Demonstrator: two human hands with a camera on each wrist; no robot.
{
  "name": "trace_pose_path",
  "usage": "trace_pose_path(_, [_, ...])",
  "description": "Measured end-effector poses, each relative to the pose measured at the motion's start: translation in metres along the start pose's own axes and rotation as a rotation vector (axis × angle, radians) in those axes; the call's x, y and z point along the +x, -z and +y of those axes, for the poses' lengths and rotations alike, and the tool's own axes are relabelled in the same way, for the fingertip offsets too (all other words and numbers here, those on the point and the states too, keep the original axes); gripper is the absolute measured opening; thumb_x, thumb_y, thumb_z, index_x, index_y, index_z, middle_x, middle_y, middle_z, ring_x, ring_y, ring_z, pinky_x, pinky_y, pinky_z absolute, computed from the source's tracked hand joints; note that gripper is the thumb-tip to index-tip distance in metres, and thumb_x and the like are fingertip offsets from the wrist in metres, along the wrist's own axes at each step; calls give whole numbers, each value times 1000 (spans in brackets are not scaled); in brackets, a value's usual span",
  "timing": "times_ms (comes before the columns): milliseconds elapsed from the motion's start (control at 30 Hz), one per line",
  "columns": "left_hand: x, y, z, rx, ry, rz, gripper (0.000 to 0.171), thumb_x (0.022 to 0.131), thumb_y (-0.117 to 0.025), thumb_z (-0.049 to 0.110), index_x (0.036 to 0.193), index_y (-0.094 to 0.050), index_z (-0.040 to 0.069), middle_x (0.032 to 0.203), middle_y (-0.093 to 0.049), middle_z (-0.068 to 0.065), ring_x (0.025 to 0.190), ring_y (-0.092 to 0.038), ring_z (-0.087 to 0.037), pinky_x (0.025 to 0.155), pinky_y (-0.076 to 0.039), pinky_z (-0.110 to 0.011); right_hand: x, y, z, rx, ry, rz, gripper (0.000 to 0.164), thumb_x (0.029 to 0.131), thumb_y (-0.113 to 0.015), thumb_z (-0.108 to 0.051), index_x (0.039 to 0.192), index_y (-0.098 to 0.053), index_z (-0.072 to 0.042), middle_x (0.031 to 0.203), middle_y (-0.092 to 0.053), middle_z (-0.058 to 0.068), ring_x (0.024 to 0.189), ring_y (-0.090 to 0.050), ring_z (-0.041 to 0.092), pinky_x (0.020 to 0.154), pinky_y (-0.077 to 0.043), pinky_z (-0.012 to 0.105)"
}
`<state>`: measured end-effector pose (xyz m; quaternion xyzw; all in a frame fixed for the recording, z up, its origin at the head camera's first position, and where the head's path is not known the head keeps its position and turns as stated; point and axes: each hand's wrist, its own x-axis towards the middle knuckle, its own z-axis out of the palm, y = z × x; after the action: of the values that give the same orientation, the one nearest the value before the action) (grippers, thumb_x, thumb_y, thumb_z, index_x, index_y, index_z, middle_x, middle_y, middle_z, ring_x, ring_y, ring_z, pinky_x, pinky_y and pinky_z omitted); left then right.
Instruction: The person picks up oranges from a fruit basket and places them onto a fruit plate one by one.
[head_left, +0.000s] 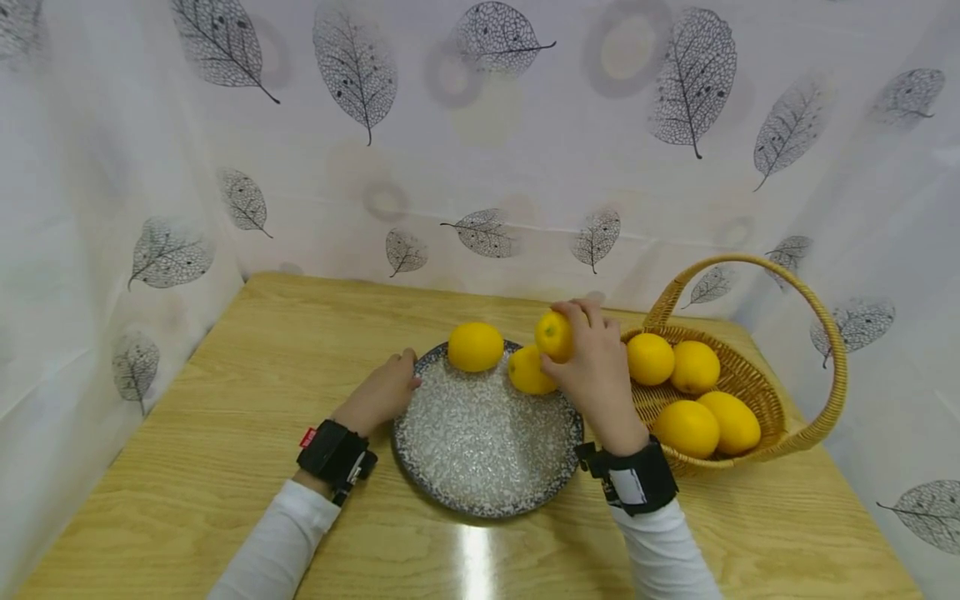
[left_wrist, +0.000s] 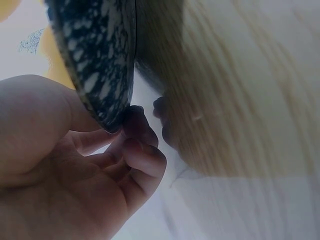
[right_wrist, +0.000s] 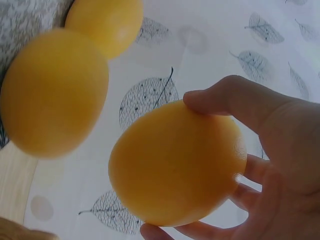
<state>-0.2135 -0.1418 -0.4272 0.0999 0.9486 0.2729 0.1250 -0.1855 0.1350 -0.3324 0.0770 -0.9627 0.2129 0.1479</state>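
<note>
I have the wicker basket point(head_left: 752, 385) to the right on my head feed, its arched handle point(head_left: 831, 350) standing up over the far and right side. Inside I count four lemons point(head_left: 686, 429): two side by side towards the back, two larger-looking ones touching at the front.

Left of it, the round speckled plate point(head_left: 480, 450) lies in the middle, grey-white with a darker rim. Two lemons sit on its far part, the left one point(head_left: 476, 347) near the back edge, the other point(head_left: 531, 372) further right.

My right hand point(head_left: 600, 371) grasps another lemon point(head_left: 553, 335) between thumb and fingers, above the plate's far right edge; the right wrist feed shows a gap between it and the pair. My left hand point(head_left: 382, 392) pinches the plate's left rim, thumb above and fingertips beneath.

Everything stands on a light wood-grain desk point(head_left: 300, 350), where a bright reflection shows at the front. Pale curtains point(head_left: 420, 179) printed with dark skeleton leaves point(head_left: 692, 79) enclose the back and both sides.
</note>
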Motion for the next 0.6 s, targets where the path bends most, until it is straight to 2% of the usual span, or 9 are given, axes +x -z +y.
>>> trace_pose_path(200, [4, -4, 1, 2, -20, -7, 49, 107, -46, 13, 147, -35, -13, 139, -50, -37, 131, -54, -46, 110, -45, -54, -4, -14, -11, 10, 33, -22, 65, 80, -83, -15, 139, -56, -12, 145, -51, 15, 122, -46, 45, 95, -45, 59])
trace_pose_path(433, [3, -2, -3, 12, -6, 8, 49, 107, -47, 12, 148, -34, -13, 140, -51, -37, 131, -53, -46, 111, -44, -54, -5, -37, -37, 2, 149, -45, 63, 79, -84, -17, 137, -59, -15, 141, -55, 10, 122, -52, 43, 92, -50, 59])
trace_pose_path(600, [-1, 0, -5, 37, -70, 12, 45, 107, -45, 10, 144, -36, -15, 137, -54, -38, 129, -55, -47, 109, -45, -55, -5, -51, -57, 12, 211, -83, 65, 80, -86, -16, 138, -58, -18, 142, -54, 9, 127, -50, 43, 96, -48, 60])
